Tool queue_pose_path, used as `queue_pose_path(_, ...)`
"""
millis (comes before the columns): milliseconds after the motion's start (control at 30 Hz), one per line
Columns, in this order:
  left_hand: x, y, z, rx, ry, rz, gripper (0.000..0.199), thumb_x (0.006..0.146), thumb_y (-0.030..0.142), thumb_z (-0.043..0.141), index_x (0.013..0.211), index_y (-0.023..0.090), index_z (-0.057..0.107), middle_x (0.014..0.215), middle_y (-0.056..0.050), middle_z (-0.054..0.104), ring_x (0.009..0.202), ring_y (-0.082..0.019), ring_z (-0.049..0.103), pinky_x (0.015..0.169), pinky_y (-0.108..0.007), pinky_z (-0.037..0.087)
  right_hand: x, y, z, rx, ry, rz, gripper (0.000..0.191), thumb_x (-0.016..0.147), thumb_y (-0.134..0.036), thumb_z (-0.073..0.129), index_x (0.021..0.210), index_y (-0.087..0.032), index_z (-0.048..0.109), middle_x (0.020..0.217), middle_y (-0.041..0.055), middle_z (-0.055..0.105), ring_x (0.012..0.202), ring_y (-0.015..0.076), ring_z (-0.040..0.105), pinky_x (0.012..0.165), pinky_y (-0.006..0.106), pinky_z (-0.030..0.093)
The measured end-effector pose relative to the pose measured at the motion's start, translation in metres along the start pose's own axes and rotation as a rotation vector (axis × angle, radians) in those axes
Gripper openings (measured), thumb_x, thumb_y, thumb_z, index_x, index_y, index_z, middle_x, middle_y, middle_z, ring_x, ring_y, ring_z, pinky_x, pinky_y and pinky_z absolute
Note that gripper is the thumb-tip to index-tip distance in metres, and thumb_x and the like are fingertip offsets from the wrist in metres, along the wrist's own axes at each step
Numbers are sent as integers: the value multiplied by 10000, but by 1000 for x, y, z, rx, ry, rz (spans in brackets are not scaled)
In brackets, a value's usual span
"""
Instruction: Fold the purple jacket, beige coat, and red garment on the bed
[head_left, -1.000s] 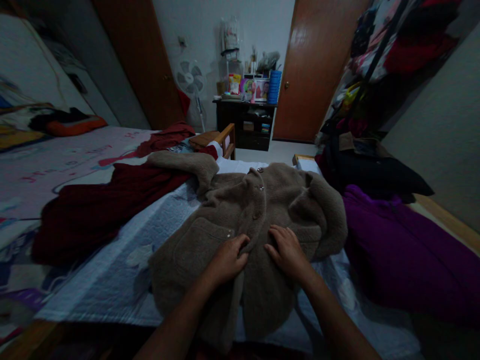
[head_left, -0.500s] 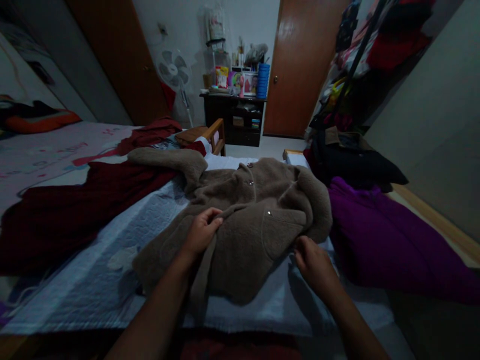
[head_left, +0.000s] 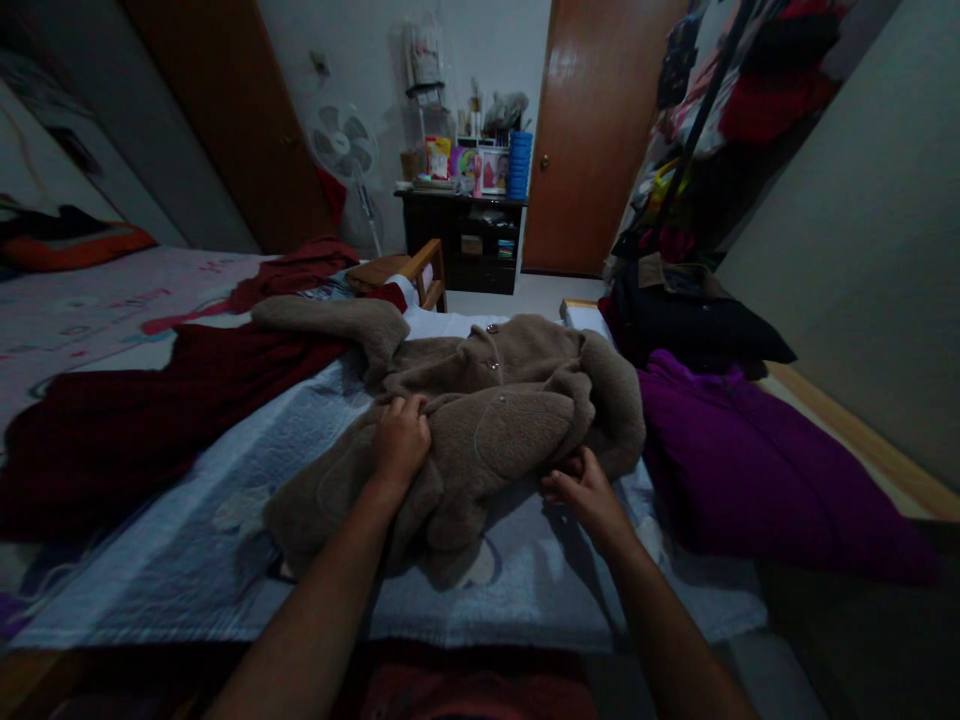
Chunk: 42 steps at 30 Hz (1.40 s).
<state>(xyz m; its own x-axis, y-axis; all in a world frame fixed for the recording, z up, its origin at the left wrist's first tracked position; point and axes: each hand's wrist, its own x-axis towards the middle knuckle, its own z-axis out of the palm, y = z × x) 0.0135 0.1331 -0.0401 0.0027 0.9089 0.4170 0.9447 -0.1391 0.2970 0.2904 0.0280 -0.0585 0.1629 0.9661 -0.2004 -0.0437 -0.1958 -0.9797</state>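
Observation:
A fuzzy brown coat (head_left: 525,420) lies rumpled on a light blue quilted cover (head_left: 300,430), its left sleeve stretched out toward the far left. Two shiny buttons show near its middle. My left hand (head_left: 403,435) is closed on the coat's front, gripping a fold of the cloth. By the coat's lower right edge is my right hand (head_left: 581,485), its fingers apart above the cover and near the bent right sleeve. It holds nothing that I can make out.
Dark red cloth (head_left: 180,400) lies to the left. On the right are a puffy purple garment (head_left: 757,470) and a dark folded pile (head_left: 690,315). A wooden chair part (head_left: 431,275), a fan (head_left: 343,145) and a dark cabinet (head_left: 461,240) stand beyond.
The coat's lower right part has moved leftward and bunched up, uncovering more of the cover. My right hand has shifted left and its fingers have opened. My left hand has moved slightly up and left.

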Motion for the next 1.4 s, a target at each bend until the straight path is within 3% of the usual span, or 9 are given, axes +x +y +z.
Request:
queue_pose_path(133, -16, 22, -12, 43, 16, 177, 348, 854, 92, 438, 1151, 176, 598, 1045, -111, 566, 1018, -272, 520, 891, -395, 466, 23, -3, 14, 11, 67, 2, 516, 671, -369, 672, 1122, -173, 516, 956, 69, 679, 737, 209, 670, 533, 284, 532)
queue_pose_path(333, -60, 62, -58, -124, -244, 482, 179, 913, 247, 493, 1043, 223, 615, 1047, -71, 595, 990, -247, 513, 896, -409, 453, 38, -13, 7, -130, 136, -175, 400, 786, -446, 571, 1031, -141, 652, 938, 75, 731, 957, 256, 654, 780, 338, 534)
queue_pose_path(433, -83, 77, -66, -249, -370, 526, 584, 811, 468, 647, 1316, 227, 482, 1283, -99, 537, 1146, -292, 475, 989, -455, 425, 36, -33, 0, -185, 147, -298, 454, 819, -484, 549, 1097, -136, 640, 1084, 97, 714, 1044, 265, 632, 876, 364, 501)
queue_pose_path(533, -92, 78, -58, -266, -438, 465, 938, 708, 440, 736, 1485, 224, 257, 1437, -124, 432, 1273, -329, 405, 1067, -490, 369, 31, -60, -7, -275, 151, -381, 484, 847, -520, 529, 1125, -138, 634, 1112, 109, 702, 1056, 263, 627, 919, 374, 474)
queue_pose_path(800, -79, 65, -40, -386, -633, 499, 634, 793, 193, 608, 1395, 213, 407, 1347, -82, 554, 1204, -240, 517, 1049, -384, 409, 7, -97, -42, -722, 7, -306, 384, 873, -468, 524, 1080, -157, 615, 986, 86, 704, 906, 237, 652, 783, 313, 497)
queue_pose_path(1033, -86, 82, -29, -363, -745, 541, 325, 820, 121, 530, 1119, 220, 609, 1091, -54, 683, 1044, -220, 612, 916, -332, 465, -20, -89, -56, -1344, 47, -160, 613, 867, -331, 560, 1403, -105, 367, 1057, 178, 683, 910, 289, 665, 746, 352, 482)
queue_pose_path(1167, -85, 87, -33, -510, -809, 548, 316, 819, 149, 567, 1122, 215, 624, 1083, -42, 695, 1016, -196, 633, 887, -290, 465, -21, -88, -41, -1479, 246, -475, 552, 879, -336, 527, 1374, -107, 442, 1304, 231, 549, 1179, 360, 534, 913, 474, 447)
queue_pose_path(1300, -82, 89, -41, -659, -954, 583, 299, 813, 110, 538, 1061, 221, 661, 994, -6, 722, 911, -152, 663, 807, -231, 475, -5, -71, -5, -1377, -4, -704, 449, 910, -219, 431, 1345, -135, 503, 1451, 167, 460, 1368, 287, 374, 1098, 467, 320)
queue_pose_path(1400, -68, 87, -50, -734, -803, 491, 230, 816, 96, 491, 916, 201, 669, 883, -2, 708, 831, -140, 652, 782, -234, 478, 9, -45, 15, -1349, -150, -597, 453, 928, -235, 415, 1366, -166, 507, 1495, 125, 430, 1413, 265, 315, 1150, 473, 235)
